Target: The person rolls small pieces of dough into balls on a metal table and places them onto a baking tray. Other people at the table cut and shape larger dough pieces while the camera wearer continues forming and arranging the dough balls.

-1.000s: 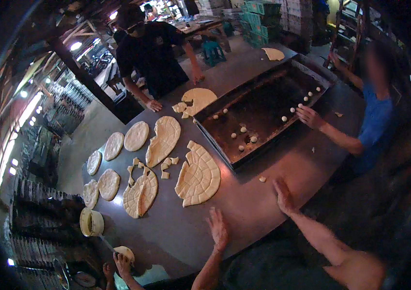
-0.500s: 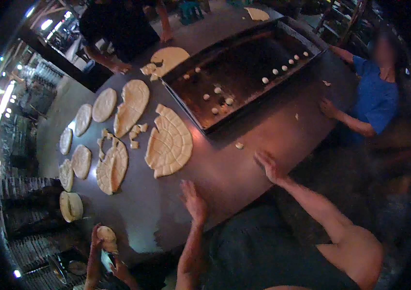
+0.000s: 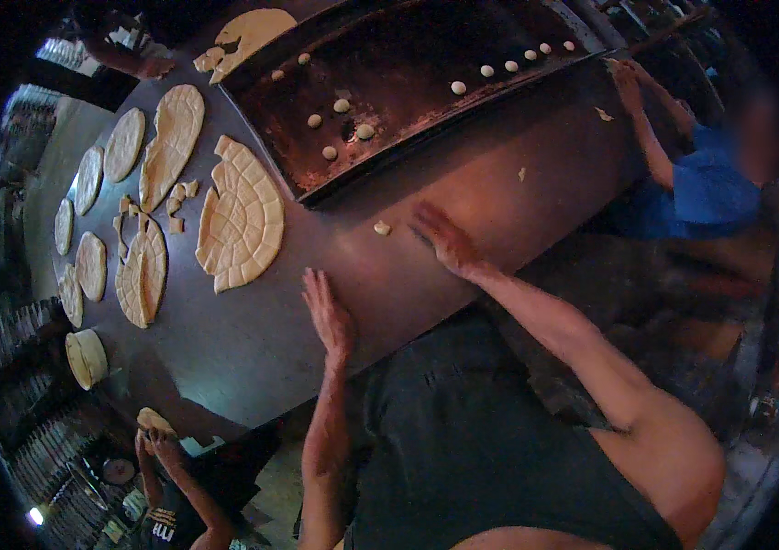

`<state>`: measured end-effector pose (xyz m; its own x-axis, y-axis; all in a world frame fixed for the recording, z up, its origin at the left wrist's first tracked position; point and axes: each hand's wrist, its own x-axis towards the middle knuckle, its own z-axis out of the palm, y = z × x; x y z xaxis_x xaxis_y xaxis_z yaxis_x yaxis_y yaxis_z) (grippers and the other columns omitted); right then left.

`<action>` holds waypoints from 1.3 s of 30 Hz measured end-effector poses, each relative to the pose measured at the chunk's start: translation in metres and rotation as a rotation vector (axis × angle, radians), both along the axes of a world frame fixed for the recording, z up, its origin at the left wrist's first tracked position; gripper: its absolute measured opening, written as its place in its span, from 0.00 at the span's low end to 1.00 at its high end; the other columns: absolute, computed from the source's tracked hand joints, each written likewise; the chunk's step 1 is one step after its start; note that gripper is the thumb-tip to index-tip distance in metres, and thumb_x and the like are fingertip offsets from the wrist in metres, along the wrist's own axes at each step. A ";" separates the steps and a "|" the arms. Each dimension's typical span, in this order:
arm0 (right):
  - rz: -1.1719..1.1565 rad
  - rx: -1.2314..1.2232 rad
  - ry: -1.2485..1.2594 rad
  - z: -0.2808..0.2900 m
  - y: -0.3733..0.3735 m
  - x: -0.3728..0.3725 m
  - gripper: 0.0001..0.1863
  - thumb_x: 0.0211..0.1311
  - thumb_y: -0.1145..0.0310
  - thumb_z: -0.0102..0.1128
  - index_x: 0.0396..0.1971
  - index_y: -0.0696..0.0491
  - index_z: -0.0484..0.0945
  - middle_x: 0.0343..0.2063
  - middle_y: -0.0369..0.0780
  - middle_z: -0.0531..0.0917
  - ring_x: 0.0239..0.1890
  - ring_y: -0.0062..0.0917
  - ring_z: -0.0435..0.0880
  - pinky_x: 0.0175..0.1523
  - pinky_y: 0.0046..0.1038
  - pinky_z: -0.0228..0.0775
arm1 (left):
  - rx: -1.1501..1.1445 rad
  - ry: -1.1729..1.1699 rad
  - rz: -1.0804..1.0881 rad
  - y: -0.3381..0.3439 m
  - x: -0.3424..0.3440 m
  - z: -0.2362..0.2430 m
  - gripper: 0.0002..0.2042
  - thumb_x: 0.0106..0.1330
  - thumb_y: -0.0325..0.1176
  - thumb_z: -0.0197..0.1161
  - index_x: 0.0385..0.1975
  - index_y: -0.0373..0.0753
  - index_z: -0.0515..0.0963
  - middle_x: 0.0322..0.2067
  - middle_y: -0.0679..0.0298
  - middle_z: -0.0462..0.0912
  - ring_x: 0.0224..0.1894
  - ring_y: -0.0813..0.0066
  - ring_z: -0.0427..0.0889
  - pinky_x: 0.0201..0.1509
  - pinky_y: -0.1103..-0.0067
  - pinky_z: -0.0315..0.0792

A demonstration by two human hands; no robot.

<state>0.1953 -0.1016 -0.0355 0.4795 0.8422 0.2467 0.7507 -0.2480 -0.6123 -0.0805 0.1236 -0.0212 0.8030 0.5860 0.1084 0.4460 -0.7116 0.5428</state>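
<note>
Fingers apart and empty, my left hand (image 3: pixel 328 316) rests on the metal table (image 3: pixel 215 353), below a large scored dough round (image 3: pixel 241 211) with pieces cut away. My right hand (image 3: pixel 444 238) is also open, slightly blurred, on or just over the table right of a small dough piece (image 3: pixel 381 227). Behind it stands a dark rectangular tray (image 3: pixel 298 199) holding several small dough balls (image 3: pixel 458 88). Left of my hands lie several more flat dough rounds (image 3: pixel 123 147), some scored and torn, with loose offcuts (image 3: pixel 178 202) among them.
A co-worker in blue (image 3: pixel 683 197) has hands at the tray's right end. Another co-worker (image 3: pixel 187 495) at lower left holds a dough piece (image 3: pixel 155 420), near a round cream container (image 3: pixel 86 357). A third person's arm (image 3: pixel 142 64) reaches onto the far left edge. Metal racks stand at left.
The view has tilted down. My hands remain open. The blue-clad co-worker's hand has left the dough balls for the tray's right end. The lower-left co-worker has lifted the dough piece in both hands.
</note>
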 end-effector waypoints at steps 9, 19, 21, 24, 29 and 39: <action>0.016 -0.134 -0.038 0.004 0.001 0.034 0.26 0.71 0.75 0.45 0.67 0.48 0.72 0.71 0.44 0.67 0.76 0.41 0.61 0.79 0.41 0.54 | 0.077 -0.008 0.139 -0.020 0.038 0.009 0.26 0.69 0.18 0.49 0.69 0.34 0.67 0.75 0.45 0.57 0.77 0.45 0.55 0.79 0.51 0.47; 0.140 -0.121 -0.069 -0.004 0.003 0.051 0.28 0.66 0.77 0.53 0.66 0.48 0.72 0.71 0.42 0.68 0.76 0.41 0.61 0.78 0.42 0.56 | 0.053 0.063 0.165 -0.018 0.058 -0.002 0.30 0.66 0.17 0.48 0.71 0.34 0.64 0.77 0.47 0.53 0.79 0.46 0.51 0.79 0.49 0.44; 0.242 -0.078 -0.061 -0.002 0.007 0.052 0.28 0.65 0.77 0.56 0.66 0.48 0.73 0.71 0.42 0.68 0.76 0.41 0.61 0.78 0.42 0.57 | 0.018 0.026 0.180 -0.022 0.060 -0.004 0.29 0.67 0.17 0.48 0.71 0.33 0.64 0.77 0.47 0.53 0.79 0.45 0.50 0.79 0.47 0.44; 0.151 -0.058 -0.018 0.004 0.011 0.061 0.28 0.64 0.75 0.58 0.66 0.49 0.73 0.71 0.43 0.68 0.76 0.41 0.61 0.78 0.43 0.56 | 0.120 -0.012 0.382 -0.014 0.070 -0.002 0.29 0.66 0.18 0.53 0.70 0.34 0.65 0.76 0.46 0.55 0.78 0.44 0.51 0.78 0.46 0.44; 0.046 -0.104 0.031 0.011 0.007 0.054 0.28 0.64 0.76 0.60 0.65 0.50 0.74 0.71 0.42 0.68 0.75 0.42 0.62 0.78 0.41 0.56 | 0.085 -0.026 0.340 -0.012 0.092 0.006 0.25 0.69 0.22 0.56 0.67 0.35 0.68 0.74 0.45 0.58 0.77 0.42 0.54 0.78 0.47 0.48; -0.144 -0.231 0.111 0.072 -0.088 0.026 0.16 0.61 0.76 0.70 0.49 0.53 0.85 0.57 0.41 0.82 0.56 0.36 0.82 0.58 0.35 0.77 | -0.442 -0.066 0.602 -0.049 0.007 0.055 0.13 0.70 0.28 0.67 0.52 0.34 0.81 0.49 0.57 0.82 0.48 0.67 0.83 0.53 0.73 0.77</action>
